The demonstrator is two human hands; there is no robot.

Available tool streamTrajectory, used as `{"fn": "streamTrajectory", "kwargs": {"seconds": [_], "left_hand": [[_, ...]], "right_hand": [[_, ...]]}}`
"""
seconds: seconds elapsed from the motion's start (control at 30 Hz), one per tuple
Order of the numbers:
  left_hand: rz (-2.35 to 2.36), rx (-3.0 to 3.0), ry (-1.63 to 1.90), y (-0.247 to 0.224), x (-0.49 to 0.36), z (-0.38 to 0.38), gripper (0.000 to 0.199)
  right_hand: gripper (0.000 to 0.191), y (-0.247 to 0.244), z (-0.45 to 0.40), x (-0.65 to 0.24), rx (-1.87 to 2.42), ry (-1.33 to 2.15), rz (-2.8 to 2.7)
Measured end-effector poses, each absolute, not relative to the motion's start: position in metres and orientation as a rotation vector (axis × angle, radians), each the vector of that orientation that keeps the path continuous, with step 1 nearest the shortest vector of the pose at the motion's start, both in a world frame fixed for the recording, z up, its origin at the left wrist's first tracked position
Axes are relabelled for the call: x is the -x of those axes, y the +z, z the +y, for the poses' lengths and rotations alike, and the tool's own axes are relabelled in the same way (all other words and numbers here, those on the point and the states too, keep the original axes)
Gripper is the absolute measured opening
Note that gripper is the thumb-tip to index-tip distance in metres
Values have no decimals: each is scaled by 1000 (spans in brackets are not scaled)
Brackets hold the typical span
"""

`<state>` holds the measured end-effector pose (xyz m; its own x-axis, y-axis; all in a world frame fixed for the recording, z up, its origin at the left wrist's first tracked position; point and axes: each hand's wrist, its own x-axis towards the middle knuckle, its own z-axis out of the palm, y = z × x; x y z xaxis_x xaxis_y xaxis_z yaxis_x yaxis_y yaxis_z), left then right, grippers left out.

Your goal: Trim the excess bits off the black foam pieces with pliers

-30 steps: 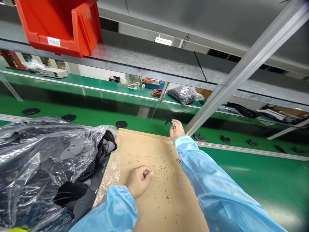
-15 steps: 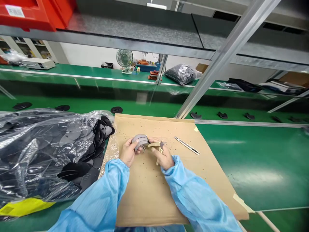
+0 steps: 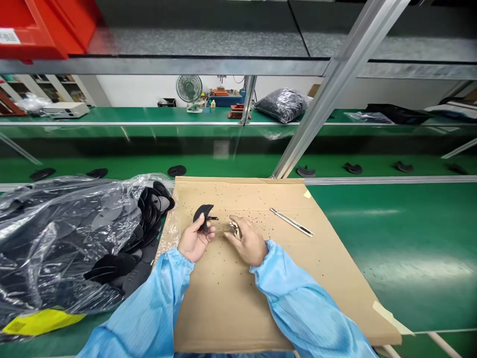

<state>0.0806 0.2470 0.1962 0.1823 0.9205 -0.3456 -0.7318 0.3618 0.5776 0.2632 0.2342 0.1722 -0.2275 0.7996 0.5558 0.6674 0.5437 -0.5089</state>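
Note:
My left hand (image 3: 196,241) holds a curved black foam piece (image 3: 203,215) up over the cardboard sheet (image 3: 231,311). A small dark pin or blade (image 3: 212,218) sticks out from that piece to the right. My right hand (image 3: 246,244), a short gap away, pinches a small metal tool (image 3: 234,228) between its fingertips. The tool's exact shape is partly hidden by the fingers. A long steel tool (image 3: 291,222), perhaps tweezers, lies on the cardboard to the right of my hands. Several dark specks are scattered across the sheet.
A large clear plastic bag (image 3: 67,233) of black pieces lies against the sheet's left side. Green bench surface (image 3: 395,258) spreads to the right. Black pieces (image 3: 354,168) sit in a row beyond the sheet, beneath a metal shelf (image 3: 201,66) with a diagonal strut.
My hands have moved apart. The piece has turned to show its black side, and the tan strip is gone from view. The head view has also tilted slightly lower.

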Motion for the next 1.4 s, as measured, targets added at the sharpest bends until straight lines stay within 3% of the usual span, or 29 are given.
{"fn": "streamTrajectory", "kwargs": {"seconds": [0.23, 1.17, 1.4], "left_hand": [[782, -286, 1156, 201, -84, 243, 11], [710, -310, 1134, 193, -87, 240, 5], [705, -339, 1141, 187, -86, 241, 14]], "right_hand": [[36, 173, 241, -261, 1218, -31, -2005], [25, 174, 237, -260, 1255, 112, -2048], [23, 169, 236, -262, 1284, 116, -2069]]}}
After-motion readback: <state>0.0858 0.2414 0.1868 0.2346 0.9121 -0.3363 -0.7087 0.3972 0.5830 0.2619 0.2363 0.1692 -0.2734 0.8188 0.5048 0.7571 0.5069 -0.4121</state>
